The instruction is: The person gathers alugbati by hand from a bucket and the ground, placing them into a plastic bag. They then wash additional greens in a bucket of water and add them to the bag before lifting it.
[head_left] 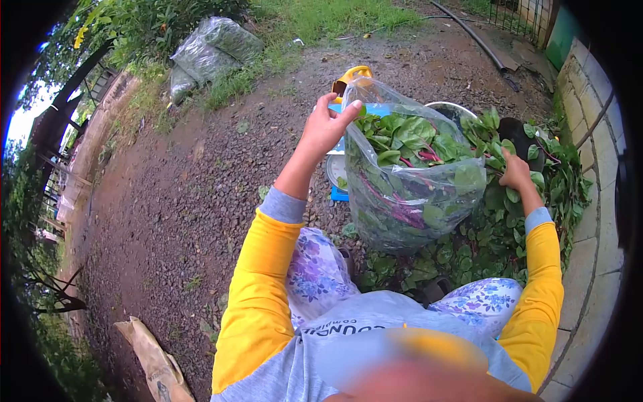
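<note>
Head view: the left hand meets the rim of the clear bag at its ten o'clock, thumb and fingers parted, though whether they pinch the plastic I cannot tell, and the right hand, well apart at three o'clock, is closed on leafy stems. The bag, mouth open and full of leaves, stands between them, a blue scale close at nine, the leaf pile hemming three o'clock up to the block wall, and open gravel spreading wide beyond the scale.
</note>
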A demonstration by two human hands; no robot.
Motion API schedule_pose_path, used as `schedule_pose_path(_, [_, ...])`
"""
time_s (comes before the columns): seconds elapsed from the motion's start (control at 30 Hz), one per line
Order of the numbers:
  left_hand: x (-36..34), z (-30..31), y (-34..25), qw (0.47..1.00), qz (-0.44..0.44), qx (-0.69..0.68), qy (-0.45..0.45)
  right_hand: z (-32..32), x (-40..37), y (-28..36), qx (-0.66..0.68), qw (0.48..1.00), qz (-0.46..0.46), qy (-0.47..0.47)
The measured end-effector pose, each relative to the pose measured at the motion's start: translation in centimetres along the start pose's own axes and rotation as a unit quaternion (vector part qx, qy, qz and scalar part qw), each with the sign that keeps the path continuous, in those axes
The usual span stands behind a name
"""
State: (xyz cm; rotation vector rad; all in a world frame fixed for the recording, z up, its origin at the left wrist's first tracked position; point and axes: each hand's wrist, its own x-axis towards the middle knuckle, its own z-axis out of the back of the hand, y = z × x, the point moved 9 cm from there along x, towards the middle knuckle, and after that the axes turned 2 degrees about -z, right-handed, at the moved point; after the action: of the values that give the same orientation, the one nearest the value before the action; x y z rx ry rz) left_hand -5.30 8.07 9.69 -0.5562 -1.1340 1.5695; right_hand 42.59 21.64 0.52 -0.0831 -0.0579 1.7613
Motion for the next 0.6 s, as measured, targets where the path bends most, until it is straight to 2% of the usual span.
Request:
schedule_pose_path(0.1, [0.6,-0.3,-1.5,1.000,0.018,0.001,0.014,-2.0,-0.3,-3.0,0.141,0.986,-0.082,-0.022])
schedule_pose_path(0.2, [2.3,-0.6,-0.3,0.993,-0.049,0.101,-0.027,-6.3,0.1,-5.8,0.367,0.925,-0.043,-0.084])
schedule_pose_path(0.23, [2.2,-0.6,0.0,0.994,-0.060,0.079,-0.034,-8.9,0.4,-6.7,0.448,0.891,-0.070,-0.028])
schedule_pose_path(0.33, [2.2,-1.8,2.7,0.999,0.007,-0.003,0.036,-7.9,-2.3,-5.7,0.569,0.814,-0.114,-0.024])
schedule_pose_path(0.37, [2.0,-1.8,3.0,0.999,0.001,-0.016,0.029,-8.0,-2.3,-5.6,0.600,0.791,-0.123,-0.011])
schedule_pose_path(0.4, [1.7,-2.1,3.8,0.995,0.027,-0.094,0.035,-8.0,-2.4,-5.6,0.629,0.766,-0.131,0.002])
schedule_pose_path(0.47, [0.3,-2.1,3.4,0.964,0.079,-0.248,0.046,-8.1,-2.0,-6.4,0.680,0.719,-0.145,0.015])
schedule_pose_path(0.57, [0.3,-2.7,3.3,0.922,0.113,-0.364,0.066,-8.3,-2.2,-6.9,0.739,0.651,-0.168,0.047])
schedule_pose_path(0.6, [0.4,-2.9,3.1,0.920,0.113,-0.367,0.081,-7.8,-2.3,-7.2,0.762,0.625,-0.166,0.029])
